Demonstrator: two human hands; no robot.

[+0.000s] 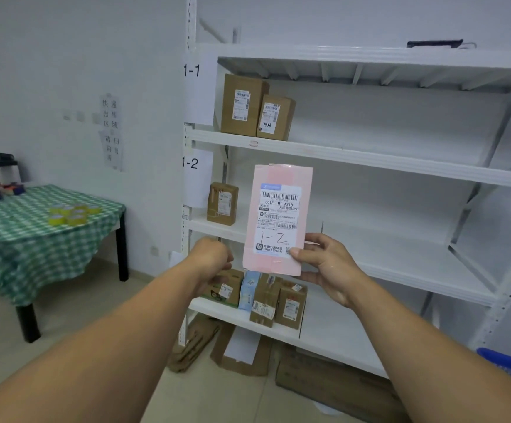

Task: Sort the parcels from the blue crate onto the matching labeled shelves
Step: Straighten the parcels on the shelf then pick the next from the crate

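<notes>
Right hand (pixel 324 264) pinches the flat, glossy pink parcel (pixel 278 218) by its bottom-right corner, upright, with "1-2" scrawled on it, in front of the white 1-2 shelf (pixel 385 248). Left hand (pixel 211 257) is just an empty fist.

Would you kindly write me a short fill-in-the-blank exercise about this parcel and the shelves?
1. The pink parcel is gripped by the person's ___ hand.
2. The handwritten mark on that parcel reads ___.
3. The shelf beside the 1-1 label holds ___ brown boxes.
4. The checked tablecloth is white and ___.
Missing words: right; 1-2; two; green.
</notes>
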